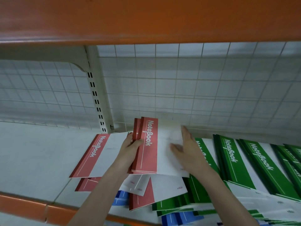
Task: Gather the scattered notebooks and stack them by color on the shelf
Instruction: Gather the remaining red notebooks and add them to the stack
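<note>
A small bundle of red notebooks (149, 144) is lifted above the white shelf (32, 157). My left hand (130, 146) grips the bundle's spine edge, thumb across the red cover. My right hand (187, 149) lies flat with straight fingers on the bundle's white part. Another red notebook (96, 157) lies flat to the left, with one more red notebook (85, 185) under it. More red notebooks (143, 196) lie below the bundle. Green notebooks (244, 162) spread over the right side. Blue notebooks (174, 218) poke out at the front edge.
An orange shelf (146, 18) hangs overhead and an orange rail (24, 207) edges the front. A white wire grid (195, 87) backs the shelf, with a slotted upright post (96, 95) left of centre. The shelf's left part is bare white surface.
</note>
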Motion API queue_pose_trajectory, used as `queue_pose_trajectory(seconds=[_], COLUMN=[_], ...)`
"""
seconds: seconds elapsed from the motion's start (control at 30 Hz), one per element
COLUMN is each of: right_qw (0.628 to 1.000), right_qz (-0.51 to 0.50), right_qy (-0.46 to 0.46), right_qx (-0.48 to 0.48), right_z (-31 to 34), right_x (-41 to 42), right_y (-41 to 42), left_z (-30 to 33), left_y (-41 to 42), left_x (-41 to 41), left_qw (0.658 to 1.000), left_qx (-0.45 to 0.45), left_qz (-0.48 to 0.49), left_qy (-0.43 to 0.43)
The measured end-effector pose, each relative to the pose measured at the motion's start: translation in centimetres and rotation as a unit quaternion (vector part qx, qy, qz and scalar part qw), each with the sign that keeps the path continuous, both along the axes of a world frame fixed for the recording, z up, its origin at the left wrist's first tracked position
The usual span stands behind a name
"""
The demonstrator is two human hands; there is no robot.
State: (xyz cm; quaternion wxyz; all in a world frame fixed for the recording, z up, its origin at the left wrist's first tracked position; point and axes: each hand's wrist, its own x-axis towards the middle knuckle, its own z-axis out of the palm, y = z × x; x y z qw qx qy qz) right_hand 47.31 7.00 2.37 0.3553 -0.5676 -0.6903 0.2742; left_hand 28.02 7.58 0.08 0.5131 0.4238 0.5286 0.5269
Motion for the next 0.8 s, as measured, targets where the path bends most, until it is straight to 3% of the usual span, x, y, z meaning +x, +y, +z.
queue_pose_trajectory(seconds=[0.03, 0.1, 0.17, 0.3, 0.53, 0.8], right_qw=[0.995, 0.945, 0.901, 0.903, 0.927, 0.934], right_qz=[-0.003, -0.007, -0.007, 0.048, 0.122, 0.064], right_qy=[0.091, 0.292, 0.386, 0.407, 0.355, 0.351], right_qx=[-0.039, -0.149, -0.199, -0.126, 0.02, 0.014], right_z=[0.2, 0.9, 1.3, 1.6, 2.3, 1.4], right_x=[0.2, 0.6, 0.9, 0.9, 1.4, 0.3], right_y=[0.2, 0.4, 0.3, -0.1, -0.5, -0.8], left_z=[0.0, 0.2, 0.3, 1.3, 2.8, 0.9], left_y=[-0.1, -0.3, -0.4, -1.1, -1.6, -1.8], left_x=[0.2, 0.5, 0.9, 1.5, 2.8, 4.2], left_qw=[1.0, 1.0, 1.0, 0.998, 0.982, 0.983], left_qx=[0.001, 0.008, 0.022, 0.069, 0.188, 0.165], left_qz=[0.002, 0.004, 0.004, -0.008, 0.008, 0.055], left_qy=[-0.005, -0.015, -0.013, -0.002, -0.018, -0.056])
